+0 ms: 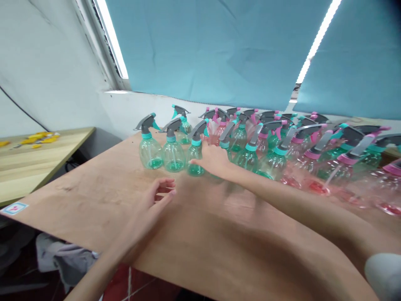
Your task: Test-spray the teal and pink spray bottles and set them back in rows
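Observation:
My right hand (pixel 213 161) reaches forward over the brown table (pixel 103 196) and is closed around a green spray bottle (pixel 194 156) with a grey trigger head and teal collar. Two more green spray bottles (pixel 151 152) stand to its left in a row. My left hand (pixel 158 194) hovers low over the table in front of that row, fingers loosely curled and apart, holding nothing. The picture is blurred by motion.
Several green and pink spray bottles (pixel 300 154) crowd the table's back and right side. A second wooden table (pixel 28 159) with yellow bits stands at left. Blue blinds (pixel 219 50) cover the window behind. Grey cloth (pixel 65 259) lies below the table's near edge.

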A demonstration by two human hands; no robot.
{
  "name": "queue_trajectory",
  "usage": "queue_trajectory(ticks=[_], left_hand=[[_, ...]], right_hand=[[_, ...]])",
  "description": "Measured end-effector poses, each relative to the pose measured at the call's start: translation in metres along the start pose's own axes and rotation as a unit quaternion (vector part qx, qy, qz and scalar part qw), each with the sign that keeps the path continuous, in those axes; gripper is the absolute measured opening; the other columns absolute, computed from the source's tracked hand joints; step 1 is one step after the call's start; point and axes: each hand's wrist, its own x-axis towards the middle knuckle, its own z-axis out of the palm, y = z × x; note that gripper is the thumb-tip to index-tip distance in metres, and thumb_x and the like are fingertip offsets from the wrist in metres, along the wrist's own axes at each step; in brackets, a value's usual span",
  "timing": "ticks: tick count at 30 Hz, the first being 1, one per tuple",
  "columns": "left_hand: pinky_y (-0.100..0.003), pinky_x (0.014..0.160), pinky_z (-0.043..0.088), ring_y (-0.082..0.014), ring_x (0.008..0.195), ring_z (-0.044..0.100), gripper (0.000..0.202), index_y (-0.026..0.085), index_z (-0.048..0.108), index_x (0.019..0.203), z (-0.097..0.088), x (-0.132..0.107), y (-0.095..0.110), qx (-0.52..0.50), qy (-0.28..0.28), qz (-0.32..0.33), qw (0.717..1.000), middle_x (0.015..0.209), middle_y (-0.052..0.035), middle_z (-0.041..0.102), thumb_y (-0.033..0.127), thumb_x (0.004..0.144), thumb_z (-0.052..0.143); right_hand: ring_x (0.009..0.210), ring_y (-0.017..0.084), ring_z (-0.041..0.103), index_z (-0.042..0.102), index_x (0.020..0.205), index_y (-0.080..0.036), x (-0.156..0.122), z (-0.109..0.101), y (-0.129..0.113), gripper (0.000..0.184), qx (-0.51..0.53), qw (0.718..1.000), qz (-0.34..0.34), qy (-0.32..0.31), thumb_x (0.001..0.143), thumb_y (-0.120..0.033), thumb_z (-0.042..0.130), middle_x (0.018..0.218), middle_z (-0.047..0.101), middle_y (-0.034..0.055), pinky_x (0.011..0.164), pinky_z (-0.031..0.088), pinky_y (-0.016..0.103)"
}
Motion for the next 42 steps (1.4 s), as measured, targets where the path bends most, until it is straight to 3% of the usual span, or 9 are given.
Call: queue_trajectory(ticks=[6,9,11,13,16,21,29,37,42], left_hand=[[-0.044,0.085,0.054,-0.0273,0.095,0.064,0.042,0.024,0.058,0.113,0.010,0.004,0.007,0.002,-0.027,-0.001,1.000,0.113,-0.0073,0.063,0.054,0.083,0.062],[-0.045,0.082,0.054,-0.0290,0.094,0.065,0.043,0.023,0.058,0.109,0.018,0.006,0.011,0.000,-0.035,0.001,0.999,0.110,-0.0093,0.064,0.054,0.080,0.062],[-0.044,0.082,0.054,-0.0295,0.095,0.065,0.040,0.022,0.058,0.106,0.022,0.008,0.014,0.000,-0.043,0.008,0.999,0.109,-0.0098,0.065,0.052,0.079,0.062],[-0.043,0.081,0.054,-0.0289,0.095,0.065,0.037,0.022,0.059,0.105,0.027,0.011,0.015,0.002,-0.054,0.017,0.998,0.108,-0.0092,0.066,0.050,0.080,0.062],[-0.042,0.080,0.053,-0.0272,0.091,0.065,0.034,0.023,0.060,0.105,0.033,0.016,0.018,0.009,-0.075,0.034,0.997,0.108,-0.0078,0.066,0.048,0.082,0.062],[-0.043,0.079,0.051,-0.0276,0.089,0.066,0.032,0.026,0.061,0.110,0.044,0.023,0.028,0.023,-0.109,0.065,0.992,0.101,-0.0050,0.068,0.047,0.086,0.059],[-0.039,0.074,0.051,-0.0257,0.085,0.068,0.029,0.028,0.062,0.110,0.057,0.019,0.036,0.034,-0.129,0.083,0.988,0.098,-0.0040,0.070,0.046,0.088,0.058],[-0.038,0.072,0.051,-0.0253,0.083,0.068,0.025,0.027,0.062,0.106,0.061,0.018,0.040,0.048,-0.143,0.081,0.985,0.095,-0.0037,0.070,0.046,0.090,0.056],[-0.038,0.070,0.052,-0.0254,0.082,0.067,0.027,0.025,0.063,0.103,0.065,0.015,0.058,0.041,-0.087,0.075,0.993,0.090,-0.0035,0.069,0.045,0.085,0.060]], right_hand=[[0.101,0.036,0.069,0.045,0.139,-0.005,-0.005,-0.001,0.001,0.069,0.024,1.000,-0.015,0.001,0.087,-0.045,0.068,0.102,0.074,0.0223,0.080,0.053,0.043],[0.097,0.033,0.070,0.040,0.144,-0.009,-0.021,-0.008,0.010,0.070,0.052,0.998,-0.042,0.009,0.089,-0.041,0.067,0.099,0.075,0.0158,0.077,0.053,0.040],[0.102,0.029,0.069,0.040,0.145,-0.014,-0.037,-0.015,0.021,0.063,0.073,0.995,-0.063,0.027,0.092,-0.038,0.063,0.107,0.074,0.0125,0.082,0.052,0.038],[0.108,0.026,0.067,0.053,0.135,-0.020,-0.051,-0.021,0.036,0.044,0.091,0.992,-0.072,0.046,0.094,-0.036,0.060,0.121,0.070,0.0093,0.088,0.051,0.037],[0.104,0.025,0.068,0.064,0.118,-0.023,-0.065,-0.026,0.061,0.026,0.109,0.990,-0.053,0.074,0.095,-0.035,0.057,0.120,0.071,0.0060,0.089,0.050,0.038],[0.113,0.032,0.064,0.057,0.129,-0.016,-0.062,-0.022,0.083,0.043,0.119,0.988,0.002,0.102,0.091,-0.037,0.061,0.127,0.066,0.0135,0.091,0.049,0.044],[0.126,0.032,0.056,0.033,0.148,-0.008,-0.033,-0.006,0.076,0.076,0.156,0.984,0.020,0.088,0.089,-0.048,0.061,0.141,0.055,0.0197,0.096,0.046,0.039],[0.119,0.038,0.059,0.045,0.136,-0.003,-0.030,-0.006,0.068,0.067,0.152,0.986,0.032,0.057,0.089,-0.047,0.061,0.132,0.058,0.0254,0.091,0.048,0.045],[0.115,0.036,0.062,0.043,0.137,-0.010,-0.054,-0.015,0.067,0.065,0.139,0.990,-0.001,0.039,0.089,-0.049,0.060,0.133,0.059,0.0210,0.086,0.050,0.044]])
